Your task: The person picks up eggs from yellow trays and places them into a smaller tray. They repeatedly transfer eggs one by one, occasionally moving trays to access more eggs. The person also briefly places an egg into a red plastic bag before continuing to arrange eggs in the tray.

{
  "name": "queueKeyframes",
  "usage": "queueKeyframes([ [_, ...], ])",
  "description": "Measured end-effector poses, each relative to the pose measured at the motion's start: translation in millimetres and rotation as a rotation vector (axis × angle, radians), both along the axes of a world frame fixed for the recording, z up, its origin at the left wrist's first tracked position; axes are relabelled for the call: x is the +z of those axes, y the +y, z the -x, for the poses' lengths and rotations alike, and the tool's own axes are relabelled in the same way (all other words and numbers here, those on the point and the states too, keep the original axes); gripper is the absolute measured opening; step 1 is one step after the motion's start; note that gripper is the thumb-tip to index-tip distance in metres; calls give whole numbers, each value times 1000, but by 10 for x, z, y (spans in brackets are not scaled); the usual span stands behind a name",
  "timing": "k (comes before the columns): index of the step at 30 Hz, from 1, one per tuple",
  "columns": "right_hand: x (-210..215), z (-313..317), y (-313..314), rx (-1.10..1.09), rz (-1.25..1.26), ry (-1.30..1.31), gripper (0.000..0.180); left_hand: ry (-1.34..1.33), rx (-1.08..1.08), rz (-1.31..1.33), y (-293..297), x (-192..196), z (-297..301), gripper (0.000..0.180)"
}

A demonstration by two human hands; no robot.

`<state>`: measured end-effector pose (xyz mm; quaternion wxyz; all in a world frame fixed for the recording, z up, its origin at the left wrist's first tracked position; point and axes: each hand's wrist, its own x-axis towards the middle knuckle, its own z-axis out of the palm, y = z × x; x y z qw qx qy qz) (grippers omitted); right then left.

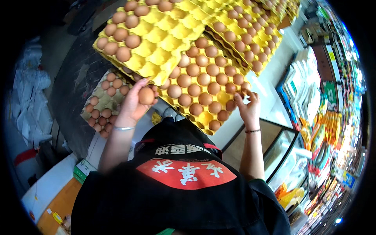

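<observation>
Head view: your left hand point(133, 103) is raised in front of you, its fingers curled round one brown egg point(146, 95), which sits against the fingertips just below the near corner of the upper yellow tray point(156, 37). A silver bangle point(123, 128) circles that wrist.

Your right hand point(247, 106) is up at the right edge of the middle yellow tray point(203, 84). Its fingers are bent and drawn together at the tray's rim, touching the outermost eggs there; you cannot tell whether they pinch an egg or only rest on it. A dark band point(253, 131) sits on that wrist.

The middle tray is nearly full of brown eggs, with a few bare cups along its near edge. The upper tray overlaps its left part and holds eggs mostly along its far-left side. More filled yellow trays point(250, 27) run off toward the top right.

Below your left hand lies a grey tray point(102, 102), with eggs in it, lower down and partly hidden by your wrist. Shelves of packaged goods point(325, 117) curve along the right.
</observation>
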<state>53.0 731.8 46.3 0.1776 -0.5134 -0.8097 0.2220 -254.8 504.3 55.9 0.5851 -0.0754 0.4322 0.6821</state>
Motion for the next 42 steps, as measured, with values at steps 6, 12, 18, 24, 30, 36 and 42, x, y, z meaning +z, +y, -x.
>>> queueKeyframes([
  [6,690,1534,137,400,-154,366,24,12,26,-8,-32,-3,-30,25],
  [12,541,3256,777,320,-456,236,40,18,-21,-35,-14,-20,-18,26],
  [18,559,3783,1241,317,-277,-63,54,74,38,-12,0,114,-62,24],
  [24,856,3667,1199,538,-212,-205,54,23,23,-19,-5,27,-44,26],
  [30,1054,2806,943,431,77,508,39,44,-36,10,39,-6,-18,27],
  [36,739,1109,221,445,152,165,28,13,6,-3,-28,-54,-6,26],
  [42,340,267,-222,319,74,-123,39,-11,-34,-2,-3,-51,52,24],
])
